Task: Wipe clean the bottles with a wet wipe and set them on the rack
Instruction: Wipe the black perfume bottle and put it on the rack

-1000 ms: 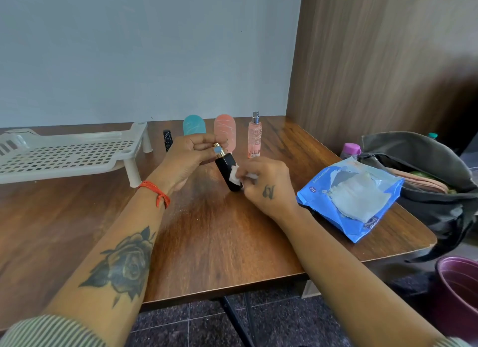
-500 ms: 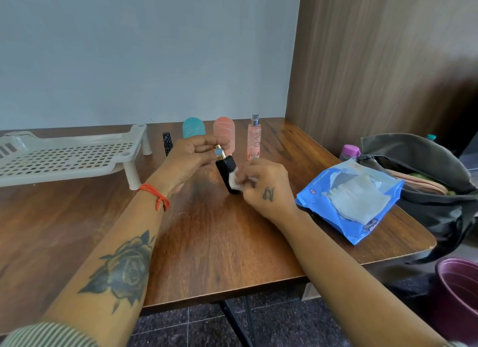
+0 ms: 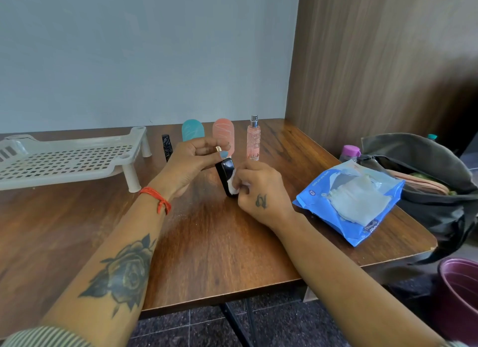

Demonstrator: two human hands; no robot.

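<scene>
My left hand (image 3: 191, 163) grips the gold top of a small black bottle (image 3: 225, 171), held tilted above the table's middle. My right hand (image 3: 261, 189) presses a white wet wipe (image 3: 234, 184) against the bottle's lower side. Behind my hands stand a teal bottle (image 3: 192, 130), a coral pink bottle (image 3: 223, 132), a clear pink spray bottle (image 3: 253, 140) and a thin dark tube (image 3: 166, 146). The white perforated rack (image 3: 64, 158) sits at the back left with nothing on it.
A blue pack of wet wipes (image 3: 349, 199) lies open at the right of the wooden table (image 3: 207, 243). Beyond it sits a dark open bag (image 3: 426, 165) with a purple-capped bottle (image 3: 350, 151). A maroon bin (image 3: 457, 295) stands on the floor, right.
My right hand has slid the wipe along the black bottle's side, and the bottle has turned slightly in my left hand. The other bottles and the rack have stayed put.
</scene>
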